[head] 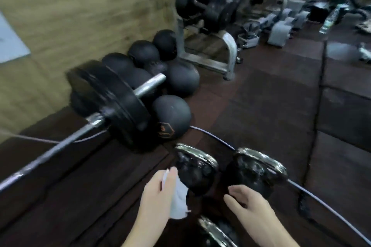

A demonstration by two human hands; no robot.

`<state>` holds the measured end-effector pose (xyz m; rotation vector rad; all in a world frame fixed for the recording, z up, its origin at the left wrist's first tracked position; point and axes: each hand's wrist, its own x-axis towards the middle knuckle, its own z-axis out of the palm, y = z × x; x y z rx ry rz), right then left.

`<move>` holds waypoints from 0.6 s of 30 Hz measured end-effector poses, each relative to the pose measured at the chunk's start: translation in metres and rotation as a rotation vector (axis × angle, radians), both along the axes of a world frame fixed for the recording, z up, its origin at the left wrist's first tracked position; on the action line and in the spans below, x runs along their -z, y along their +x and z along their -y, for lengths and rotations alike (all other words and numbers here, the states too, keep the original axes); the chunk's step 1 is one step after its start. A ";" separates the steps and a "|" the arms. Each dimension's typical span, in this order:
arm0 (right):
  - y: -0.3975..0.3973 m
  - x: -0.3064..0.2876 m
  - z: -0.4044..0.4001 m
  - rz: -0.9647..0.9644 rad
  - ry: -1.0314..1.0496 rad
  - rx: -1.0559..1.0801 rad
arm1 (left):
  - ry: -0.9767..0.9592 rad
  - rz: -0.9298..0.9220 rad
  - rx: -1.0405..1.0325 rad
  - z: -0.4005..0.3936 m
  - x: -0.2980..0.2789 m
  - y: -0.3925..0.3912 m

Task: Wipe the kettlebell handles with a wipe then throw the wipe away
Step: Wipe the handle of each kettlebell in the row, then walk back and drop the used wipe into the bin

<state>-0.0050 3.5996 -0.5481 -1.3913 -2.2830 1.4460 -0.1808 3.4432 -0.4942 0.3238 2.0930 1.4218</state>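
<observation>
Head view: left hand [160, 192] grips the white wipe [179, 200] beside a kettlebell [195, 168]; right hand [247, 200] hovers open, empty.

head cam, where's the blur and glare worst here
Head view: motion blur smears the barbell plates and the far dumbbell rack; glare streaks the chrome kettlebell handles; wide-angle bending curves the floor mat seams; the wipe and both hands stay fairly sharp.

Glossy black kettlebells [195, 172] with shiny chrome handles [261, 158]; soft white cloth-like wipe [179, 200]; matt black medicine balls [171, 116]; dark rubbery floor [261, 96]; wood-grain wall [80, 6].
</observation>
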 end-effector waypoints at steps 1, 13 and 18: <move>-0.014 -0.035 0.013 -0.023 -0.006 -0.050 | -0.018 -0.014 -0.017 0.026 -0.035 -0.002; -0.161 -0.512 0.249 -0.253 0.082 -0.837 | 0.039 -0.218 -0.543 0.293 -0.489 0.016; -0.151 -0.687 0.396 -0.301 0.160 -1.242 | -0.021 -0.319 -0.843 0.429 -0.640 0.094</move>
